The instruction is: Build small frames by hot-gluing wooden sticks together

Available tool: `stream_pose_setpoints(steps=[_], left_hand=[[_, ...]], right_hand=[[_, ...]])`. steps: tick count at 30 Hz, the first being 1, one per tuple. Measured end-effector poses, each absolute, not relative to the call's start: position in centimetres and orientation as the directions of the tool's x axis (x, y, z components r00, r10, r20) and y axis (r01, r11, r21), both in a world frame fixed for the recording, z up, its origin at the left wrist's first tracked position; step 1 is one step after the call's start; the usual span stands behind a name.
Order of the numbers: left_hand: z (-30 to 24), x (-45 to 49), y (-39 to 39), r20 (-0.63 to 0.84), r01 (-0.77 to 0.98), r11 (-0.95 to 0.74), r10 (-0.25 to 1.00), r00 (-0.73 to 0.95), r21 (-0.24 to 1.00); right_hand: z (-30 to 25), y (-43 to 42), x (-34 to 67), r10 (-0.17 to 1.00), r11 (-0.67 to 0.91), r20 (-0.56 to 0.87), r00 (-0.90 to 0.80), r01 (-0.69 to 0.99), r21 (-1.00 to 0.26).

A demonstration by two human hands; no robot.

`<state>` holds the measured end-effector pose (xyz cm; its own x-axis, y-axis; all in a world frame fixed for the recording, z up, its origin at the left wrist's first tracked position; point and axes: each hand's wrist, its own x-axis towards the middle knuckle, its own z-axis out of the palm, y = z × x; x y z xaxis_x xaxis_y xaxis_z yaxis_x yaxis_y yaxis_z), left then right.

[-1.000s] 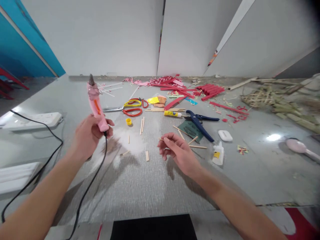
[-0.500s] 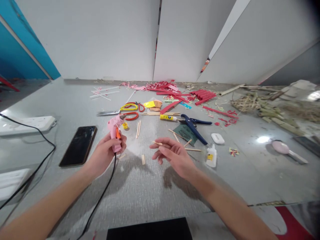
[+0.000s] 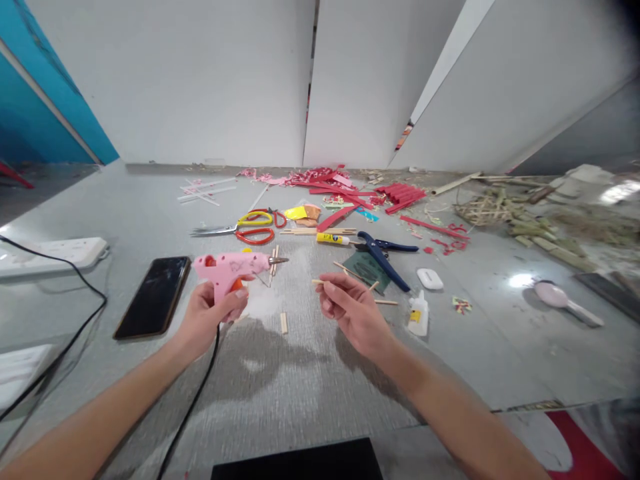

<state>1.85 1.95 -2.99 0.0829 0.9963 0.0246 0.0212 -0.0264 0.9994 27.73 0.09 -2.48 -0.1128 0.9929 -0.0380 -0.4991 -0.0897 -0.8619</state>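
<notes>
My left hand (image 3: 213,315) grips the handle of a pink glue gun (image 3: 231,267). The gun lies level, with its metal nozzle pointing right and its black cord trailing toward me. My right hand (image 3: 350,310) pinches a thin wooden stick (image 3: 320,282) between its fingertips, a hand's width to the right of the nozzle. Short wooden sticks (image 3: 283,323) lie on the grey table (image 3: 300,380) between my hands.
A black phone (image 3: 154,295) lies left of my left hand, and a white power strip (image 3: 55,253) lies beyond it. Farther back are scissors (image 3: 240,230), a yellow glue stick (image 3: 333,239), blue pliers (image 3: 383,257), a white glue bottle (image 3: 417,315), red paper strips (image 3: 400,195) and bamboo scraps (image 3: 505,213).
My left hand has swung the glue gun down from upright to level, nozzle pointing right toward the stick. My right hand has stayed nearly in place. The view shifted and the phone came into sight.
</notes>
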Motion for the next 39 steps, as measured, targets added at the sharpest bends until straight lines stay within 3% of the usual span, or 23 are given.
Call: stream_pose_setpoints(steps=[4, 12, 39], left_hand=[[-3.2, 2.0, 1.4, -0.045, 0.129, 0.035, 0.996, 0.074, 0.991], [-1.9, 3.5, -0.4, -0.015, 0.337, 0.042, 0.997, -0.080, 0.941], [-2.2, 3.9, -1.3, -0.004, 0.395, 0.032, 0.997, -0.073, 0.918]], right_hand=[[-2.7, 0.0, 27.8, 0.997, -0.052, -0.015, -0.080, -0.497, -0.866], [-2.8, -0.5, 27.5, 0.997, -0.031, 0.004, -0.076, -0.451, -0.892], [-2.9, -1.0, 27.0, 0.977, -0.139, -0.040, -0.208, -0.486, -0.863]])
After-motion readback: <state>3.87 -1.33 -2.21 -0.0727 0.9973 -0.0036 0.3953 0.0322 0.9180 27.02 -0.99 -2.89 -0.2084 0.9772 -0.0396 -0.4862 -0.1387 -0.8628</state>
